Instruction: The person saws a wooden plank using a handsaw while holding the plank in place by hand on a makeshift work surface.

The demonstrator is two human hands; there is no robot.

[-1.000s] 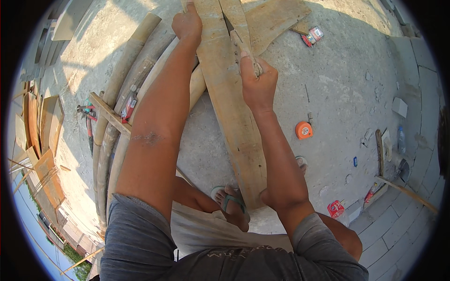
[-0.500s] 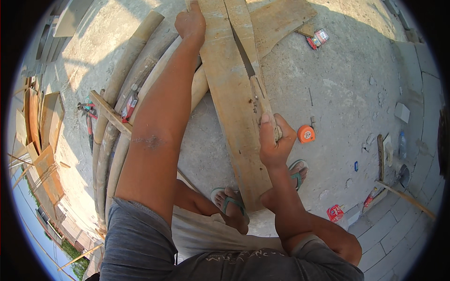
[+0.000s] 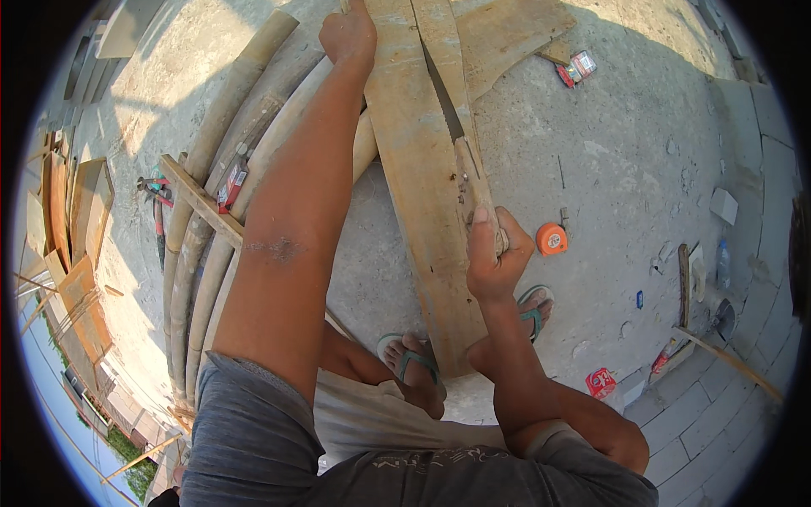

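A long, weathered wooden plank (image 3: 414, 211) stretches away from between my feet to the top of the view. My right hand (image 3: 498, 258) is wrapped round the wooden grip of a handsaw (image 3: 441, 97). Its dark toothed blade points away from me, in a narrow cut along the plank's right part. At the plank's far left edge, my left hand (image 3: 348, 38) is closed on the wood, its arm stretched out; some of its fingers are cut off or hidden. A wider board (image 3: 511, 42) lies at an angle beyond the saw.
Thick bamboo poles (image 3: 224, 127) lie left, with a wooden strip (image 3: 201, 198), a red-and-white pack (image 3: 232, 186) and pincers (image 3: 155, 188) on or beside them. Rightward lie an orange tape measure (image 3: 552, 239), a nail (image 3: 560, 171) and another pack (image 3: 577, 69). A block wall (image 3: 764, 194) stands far right.
The saw has shifted slightly toward me along the cut, with my right hand still round its grip. My left hand stays at the plank's edge. The whole view has tilted a little.
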